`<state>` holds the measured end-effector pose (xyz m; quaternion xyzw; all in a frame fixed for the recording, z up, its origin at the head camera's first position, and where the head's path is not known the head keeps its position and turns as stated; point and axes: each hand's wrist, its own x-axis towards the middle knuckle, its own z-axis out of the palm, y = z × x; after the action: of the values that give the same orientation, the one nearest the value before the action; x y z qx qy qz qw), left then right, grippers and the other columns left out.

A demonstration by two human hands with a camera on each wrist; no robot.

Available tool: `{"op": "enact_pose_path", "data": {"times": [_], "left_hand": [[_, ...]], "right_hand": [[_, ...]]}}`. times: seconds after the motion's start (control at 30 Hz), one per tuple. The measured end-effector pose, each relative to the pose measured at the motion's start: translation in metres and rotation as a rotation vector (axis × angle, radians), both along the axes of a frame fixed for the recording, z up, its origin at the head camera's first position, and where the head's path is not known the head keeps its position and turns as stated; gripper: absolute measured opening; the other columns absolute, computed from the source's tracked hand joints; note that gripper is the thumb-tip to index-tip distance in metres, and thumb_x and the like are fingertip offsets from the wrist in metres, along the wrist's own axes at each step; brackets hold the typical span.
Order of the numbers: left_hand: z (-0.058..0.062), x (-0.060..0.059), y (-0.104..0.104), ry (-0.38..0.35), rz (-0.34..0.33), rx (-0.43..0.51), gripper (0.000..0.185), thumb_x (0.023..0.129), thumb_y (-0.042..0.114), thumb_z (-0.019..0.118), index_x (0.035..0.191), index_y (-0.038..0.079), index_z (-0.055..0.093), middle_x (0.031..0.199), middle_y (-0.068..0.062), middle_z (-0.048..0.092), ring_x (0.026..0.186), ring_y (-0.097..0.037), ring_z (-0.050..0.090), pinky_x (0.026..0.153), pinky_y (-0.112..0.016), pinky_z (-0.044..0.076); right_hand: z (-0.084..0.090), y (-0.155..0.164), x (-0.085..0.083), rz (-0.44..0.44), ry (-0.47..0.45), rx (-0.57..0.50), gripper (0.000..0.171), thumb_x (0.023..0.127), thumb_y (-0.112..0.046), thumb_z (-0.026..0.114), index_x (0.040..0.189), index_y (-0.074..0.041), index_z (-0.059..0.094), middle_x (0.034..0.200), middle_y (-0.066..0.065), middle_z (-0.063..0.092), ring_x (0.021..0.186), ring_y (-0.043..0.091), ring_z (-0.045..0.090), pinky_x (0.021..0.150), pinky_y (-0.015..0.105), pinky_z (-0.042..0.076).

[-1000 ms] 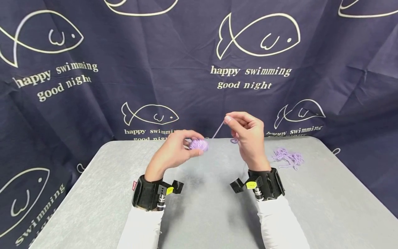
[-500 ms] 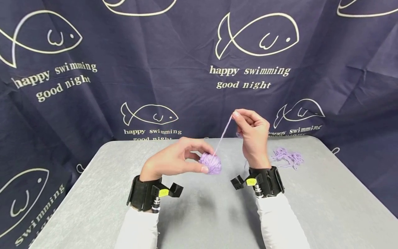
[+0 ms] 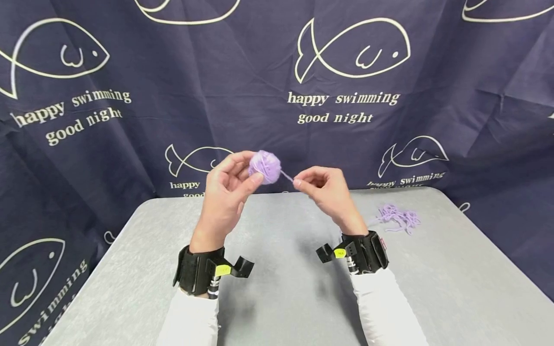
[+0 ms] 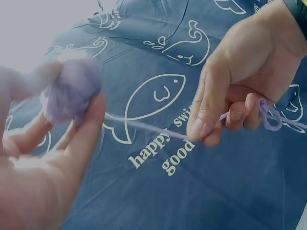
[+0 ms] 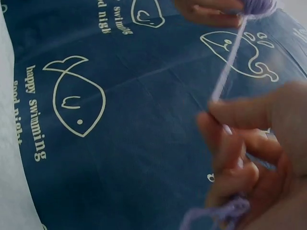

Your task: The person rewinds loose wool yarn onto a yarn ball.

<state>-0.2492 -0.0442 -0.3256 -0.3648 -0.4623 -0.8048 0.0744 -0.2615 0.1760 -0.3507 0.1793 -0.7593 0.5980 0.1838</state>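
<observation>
The fingertips of the left hand (image 3: 225, 192) are curled around a small ball of lilac yarn (image 3: 265, 166), thumb on one side and fingers on the other, so the ball is gripped between them. The ball is held up in the air above the far edge of the table, just left of centre in the head view, in front of the dark curtain. In the left wrist view the ball (image 4: 72, 91) looks soft and blurred, resting against the fingertips at about 10 o'clock in the picture.

A short, taut strand of yarn (image 3: 286, 176) runs from the ball toward 4 o'clock to the right hand (image 3: 326, 192). That hand pinches the strand between thumb and forefinger, the tips pressed together on it. The other fingers are curled into the palm, and the left wrist view shows more yarn looped around them (image 4: 268, 115). The two hands are near each other, with only the short strand between them.

Both wrists wear black straps with small cameras, the left wrist strap (image 3: 196, 276) and the right wrist strap (image 3: 361, 252), over white sleeves.

Below the hands is a grey table (image 3: 285, 298). On it, at 3 o'clock from the right hand and well apart from it, lies a loose tangle of lilac yarn (image 3: 398, 217).

Behind the table hangs a navy curtain (image 3: 130, 72) printed with white fish outlines and the words "happy swimming good night".
</observation>
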Motion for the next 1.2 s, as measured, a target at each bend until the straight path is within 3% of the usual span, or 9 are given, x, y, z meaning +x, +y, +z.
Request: {"op": "enact_pose_path", "data": {"times": [0.1, 0.2, 0.3, 0.37, 0.57, 0.7, 0.83, 1.07, 1.2], "left_hand": [[0.0, -0.002, 0.0, -0.063, 0.101, 0.058, 0.037, 0.087, -0.019, 0.06, 0.116, 0.003, 0.066, 0.109, -0.01, 0.068, 0.096, -0.018, 0.065, 0.083, -0.024, 0.058], [-0.002, -0.004, 0.001, -0.085, 0.281, 0.004, 0.033, 0.087, -0.016, 0.065, 0.116, -0.001, 0.065, 0.106, -0.009, 0.068, 0.093, -0.016, 0.064, 0.077, -0.02, 0.057], [-0.004, -0.006, 0.003, -0.068, 0.474, -0.124, 0.032, 0.087, -0.01, 0.071, 0.118, -0.005, 0.063, 0.108, -0.01, 0.067, 0.094, -0.015, 0.064, 0.077, -0.02, 0.056], [-0.007, -0.008, 0.004, -0.032, 0.564, -0.214, 0.034, 0.087, -0.008, 0.072, 0.119, -0.007, 0.061, 0.111, -0.014, 0.065, 0.098, -0.018, 0.063, 0.08, -0.022, 0.057], [-0.016, -0.012, 0.004, 0.064, 0.691, -0.549, 0.034, 0.087, -0.002, 0.076, 0.118, -0.004, 0.063, 0.114, -0.016, 0.063, 0.095, -0.024, 0.065, 0.072, -0.023, 0.055], [-0.018, -0.011, 0.001, 0.101, 0.627, -0.825, 0.032, 0.086, 0.002, 0.078, 0.116, 0.001, 0.067, 0.11, -0.014, 0.064, 0.091, -0.025, 0.065, 0.075, -0.033, 0.055], [-0.017, -0.011, -0.001, 0.118, 0.452, -0.968, 0.03, 0.087, 0.005, 0.078, 0.115, 0.003, 0.07, 0.11, -0.011, 0.068, 0.095, -0.026, 0.068, 0.084, -0.041, 0.057], [-0.016, -0.012, -0.005, 0.126, 0.218, -0.871, 0.025, 0.089, 0.004, 0.076, 0.114, 0.003, 0.071, 0.105, -0.006, 0.071, 0.091, -0.021, 0.068, 0.083, -0.037, 0.057], [-0.015, -0.01, -0.009, 0.121, 0.092, -0.834, 0.024, 0.089, 0.004, 0.076, 0.113, 0.004, 0.072, 0.102, -0.005, 0.071, 0.089, -0.021, 0.068, 0.08, -0.038, 0.059]], "right_hand": [[0.001, -0.004, 0.003, 0.108, 0.018, 0.148, 0.003, 0.088, -0.004, 0.077, 0.09, -0.004, 0.077, 0.072, 0.002, 0.067, 0.055, 0.009, 0.047, 0.048, 0.022, 0.036], [0.002, -0.007, 0.006, 0.216, 0.039, 0.234, 0.005, 0.087, -0.004, 0.078, 0.088, -0.009, 0.078, 0.071, 0.001, 0.067, 0.053, 0.01, 0.046, 0.047, 0.023, 0.035], [0.003, -0.008, 0.009, 0.294, 0.048, 0.272, 0.008, 0.087, -0.004, 0.078, 0.088, -0.011, 0.078, 0.069, -0.001, 0.065, 0.051, 0.011, 0.044, 0.046, 0.023, 0.034], [0.004, -0.008, 0.01, 0.317, 0.054, 0.274, 0.008, 0.087, -0.004, 0.078, 0.089, -0.012, 0.078, 0.069, -0.002, 0.065, 0.051, 0.011, 0.045, 0.046, 0.023, 0.034], [0.006, -0.006, 0.011, 0.299, 0.084, 0.138, 0.005, 0.088, -0.002, 0.077, 0.093, -0.004, 0.077, 0.07, 0.005, 0.065, 0.054, 0.012, 0.048, 0.046, 0.024, 0.036], [0.006, -0.006, 0.01, 0.219, 0.127, -0.013, 0.006, 0.089, 0.0, 0.075, 0.095, 0.001, 0.075, 0.071, 0.007, 0.064, 0.056, 0.013, 0.05, 0.048, 0.024, 0.039], [0.007, -0.005, 0.01, 0.097, 0.138, -0.132, 0.009, 0.088, -0.002, 0.077, 0.096, 0.002, 0.075, 0.072, 0.002, 0.065, 0.058, 0.012, 0.051, 0.051, 0.022, 0.042], [0.009, -0.003, 0.007, -0.044, 0.105, -0.392, 0.007, 0.087, 0.001, 0.078, 0.093, 0.0, 0.076, 0.074, -0.001, 0.07, 0.059, 0.006, 0.056, 0.052, 0.016, 0.045], [0.009, -0.002, 0.004, -0.105, 0.128, -0.468, 0.01, 0.086, 0.002, 0.078, 0.093, 0.007, 0.074, 0.073, -0.002, 0.07, 0.056, 0.006, 0.053, 0.05, 0.016, 0.042]]}}
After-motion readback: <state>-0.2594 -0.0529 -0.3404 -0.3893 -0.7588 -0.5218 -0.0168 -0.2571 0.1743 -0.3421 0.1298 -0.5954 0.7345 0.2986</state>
